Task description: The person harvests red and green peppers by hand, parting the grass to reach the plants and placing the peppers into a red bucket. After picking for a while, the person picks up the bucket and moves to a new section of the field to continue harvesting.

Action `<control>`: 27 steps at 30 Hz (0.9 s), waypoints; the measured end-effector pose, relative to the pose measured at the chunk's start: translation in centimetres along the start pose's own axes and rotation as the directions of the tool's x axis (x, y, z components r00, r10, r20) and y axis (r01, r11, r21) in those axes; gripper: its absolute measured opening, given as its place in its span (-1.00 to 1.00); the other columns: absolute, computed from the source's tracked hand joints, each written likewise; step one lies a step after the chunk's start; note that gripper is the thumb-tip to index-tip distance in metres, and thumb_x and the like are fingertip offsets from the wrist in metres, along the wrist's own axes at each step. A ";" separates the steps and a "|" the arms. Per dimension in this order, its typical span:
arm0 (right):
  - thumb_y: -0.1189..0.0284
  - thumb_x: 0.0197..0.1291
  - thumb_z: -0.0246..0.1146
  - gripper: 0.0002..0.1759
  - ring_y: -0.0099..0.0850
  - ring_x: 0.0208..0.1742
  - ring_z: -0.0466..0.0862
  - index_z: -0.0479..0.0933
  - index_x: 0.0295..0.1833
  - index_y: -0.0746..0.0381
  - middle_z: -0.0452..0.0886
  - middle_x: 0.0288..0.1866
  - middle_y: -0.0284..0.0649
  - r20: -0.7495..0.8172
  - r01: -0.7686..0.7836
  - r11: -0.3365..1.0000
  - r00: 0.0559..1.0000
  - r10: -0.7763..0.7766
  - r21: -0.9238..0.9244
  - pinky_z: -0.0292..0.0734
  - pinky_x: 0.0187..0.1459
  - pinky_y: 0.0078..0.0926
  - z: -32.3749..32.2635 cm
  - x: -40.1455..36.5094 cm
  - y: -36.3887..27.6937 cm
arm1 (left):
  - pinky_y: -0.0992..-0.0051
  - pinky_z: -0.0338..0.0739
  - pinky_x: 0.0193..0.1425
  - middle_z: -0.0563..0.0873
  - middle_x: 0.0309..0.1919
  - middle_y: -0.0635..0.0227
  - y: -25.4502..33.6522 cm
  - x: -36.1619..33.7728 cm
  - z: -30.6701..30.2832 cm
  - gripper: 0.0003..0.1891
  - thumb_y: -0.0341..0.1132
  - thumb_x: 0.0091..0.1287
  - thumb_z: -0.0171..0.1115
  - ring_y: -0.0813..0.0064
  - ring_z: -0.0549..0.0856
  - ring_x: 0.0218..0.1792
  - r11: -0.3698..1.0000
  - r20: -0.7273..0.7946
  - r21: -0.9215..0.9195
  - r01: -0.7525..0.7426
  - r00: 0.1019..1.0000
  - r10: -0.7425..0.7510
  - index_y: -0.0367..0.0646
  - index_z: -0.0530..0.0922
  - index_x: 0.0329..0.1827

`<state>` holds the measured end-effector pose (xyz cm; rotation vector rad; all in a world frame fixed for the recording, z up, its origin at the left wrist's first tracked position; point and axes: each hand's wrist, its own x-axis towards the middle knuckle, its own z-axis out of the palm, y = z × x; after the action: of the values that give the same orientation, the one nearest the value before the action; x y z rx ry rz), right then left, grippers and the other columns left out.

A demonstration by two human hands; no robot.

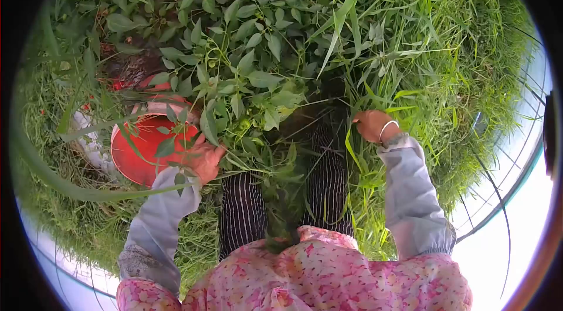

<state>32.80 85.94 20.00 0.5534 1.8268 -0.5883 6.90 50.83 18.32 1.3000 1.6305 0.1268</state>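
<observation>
My left hand (203,160) is at the right rim of a red bucket (146,150), close to the lower leaves of a pepper plant (246,70). Its fingers look slightly apart, partly covered by leaves, with nothing visible in them. The bucket's mouth faces me, and a few leaves hang across it. On the other side, my right hand (373,126), with a white band at the wrist, is curled closed beside tall grass (404,94). Grass blades pass by its fingertips; what it holds, if anything, is hidden.
Dense pepper foliage fills the area ahead, with small green fruits among the leaves. A long grass blade (88,194) arcs close to the camera at left. A whitish object (94,141) lies left of the bucket. Pale sheeting (516,176) borders the right side.
</observation>
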 end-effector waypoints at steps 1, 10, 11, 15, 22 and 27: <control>0.43 0.08 0.05 -0.69 -0.13 -0.13 0.64 0.56 -0.07 0.20 0.64 -0.20 -0.03 -0.118 0.105 0.983 0.989 -0.088 0.153 0.53 -0.10 -0.28 -0.7 0.4 -1.6 | 0.16 0.23 0.30 0.67 -0.29 0.15 0.7 0.3 0.5 -0.62 -0.48 -0.04 0.12 0.16 0.63 -0.08 1.000 0.040 0.021 -0.014 0.999 0.014 -0.12 0.51 -0.08; 0.30 0.12 0.21 -0.67 -0.24 -0.20 0.61 0.50 -0.02 0.20 0.61 -0.17 -0.13 -0.436 0.490 0.644 0.862 -0.258 0.588 0.50 -0.12 -0.40 1.8 3.1 -12.4 | -0.05 -0.18 0.45 0.55 0.10 0.24 7.6 3.3 4.4 -0.76 -0.35 0.14 -0.01 0.37 0.32 0.32 0.950 0.241 0.235 -0.206 0.959 0.148 -0.08 0.56 -0.17; 0.28 0.10 0.19 -0.60 -0.13 -0.05 0.58 0.46 0.06 0.17 0.59 -0.04 -0.08 -0.495 0.569 0.644 0.808 -0.319 0.512 0.47 -0.01 -0.31 3.4 2.9 -12.6 | -0.05 -0.20 0.45 0.53 0.12 0.24 8.7 4.0 4.1 -0.75 -0.35 0.14 -0.02 0.37 0.31 0.33 0.949 0.279 0.233 -0.211 0.950 0.143 -0.08 0.56 -0.16; 0.20 0.06 0.18 -0.33 -0.07 0.05 0.54 0.22 0.30 0.18 0.52 0.06 0.04 -0.115 0.371 0.812 0.926 -0.360 0.450 0.42 0.07 -0.25 7.4 1.5 -12.6 | -0.07 -0.22 0.46 0.52 0.11 0.25 10.9 4.8 5.9 -0.68 -0.39 0.16 -0.03 0.38 0.36 0.28 0.937 0.128 0.310 -0.161 0.984 0.126 -0.12 0.55 -0.04; 0.26 0.01 0.16 -0.32 -0.01 0.01 0.55 0.26 0.24 0.38 0.53 -0.03 0.17 -0.021 0.300 0.723 0.930 -0.367 0.622 0.43 0.06 -0.21 12.9 0.0 -11.6 | 0.11 0.22 0.30 0.58 -0.02 0.22 12.5 2.2 5.6 -0.63 -0.44 0.05 0.17 0.23 0.50 0.12 0.992 -0.262 -0.094 0.084 0.959 -0.106 -0.20 0.51 -0.01; 0.27 0.01 0.16 -0.41 0.02 -0.03 0.56 0.33 0.10 0.46 0.52 -0.07 0.20 -0.192 0.348 0.662 0.935 -0.299 0.664 0.43 0.05 -0.20 13.9 -1.8 -13.4 | 0.35 0.50 0.00 0.62 -0.12 0.05 11.1 2.6 9.6 -0.55 -0.18 0.13 0.33 0.24 0.62 -0.08 0.352 0.103 -0.783 0.514 0.664 -0.741 -0.39 0.49 -0.08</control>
<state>34.97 66.66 19.37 0.7416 1.7410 -1.5613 21.64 52.98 18.75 -0.0982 1.8888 0.4790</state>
